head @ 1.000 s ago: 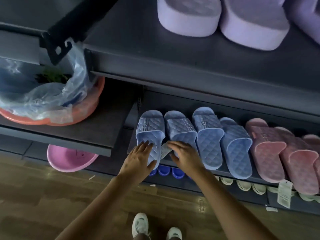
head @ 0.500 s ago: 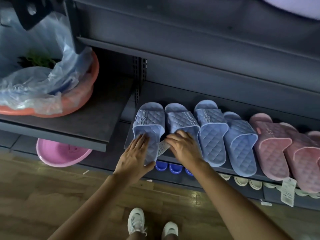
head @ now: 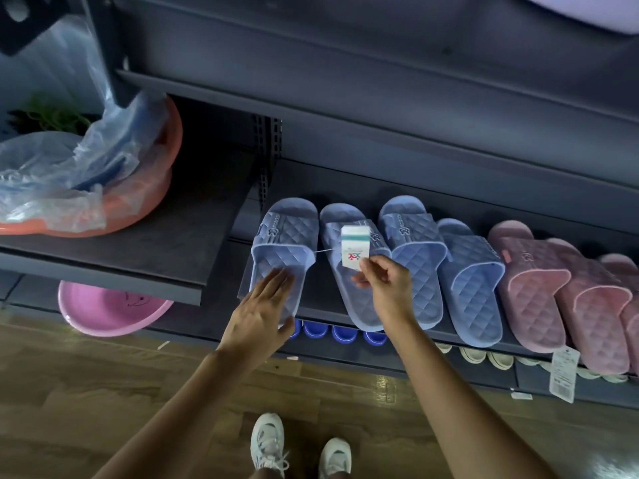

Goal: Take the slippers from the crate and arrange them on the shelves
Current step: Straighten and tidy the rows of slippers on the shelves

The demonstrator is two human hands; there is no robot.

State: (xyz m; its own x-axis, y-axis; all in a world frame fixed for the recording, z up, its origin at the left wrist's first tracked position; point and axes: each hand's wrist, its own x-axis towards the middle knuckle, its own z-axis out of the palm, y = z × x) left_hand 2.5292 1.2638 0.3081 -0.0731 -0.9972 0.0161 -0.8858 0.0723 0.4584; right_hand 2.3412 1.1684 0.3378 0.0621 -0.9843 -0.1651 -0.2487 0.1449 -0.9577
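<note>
Fingers (head: 377, 264) of my right hand (head: 387, 292) pinch the tag (head: 355, 248) mid-frame, left hand (head: 257, 319) fingers straight, flat on leftmost blue slipper (head: 287, 236).

Cut by top edge: pale lilac foam sole (head: 570, 19). Cut by right edge: rightmost pink quilted slipper (head: 631, 319). Cut by left edge, part-covered by clear plastic bag (head: 62, 174): orange plastic basin (head: 155, 191). Print too small to read: white-and-teal paper tag (head: 356, 248), white hanging tag (head: 564, 375).

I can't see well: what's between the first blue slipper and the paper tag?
In the head view, a thin string spans that gap, from the leftmost blue slipper to the tag pinched by the right hand.
</note>
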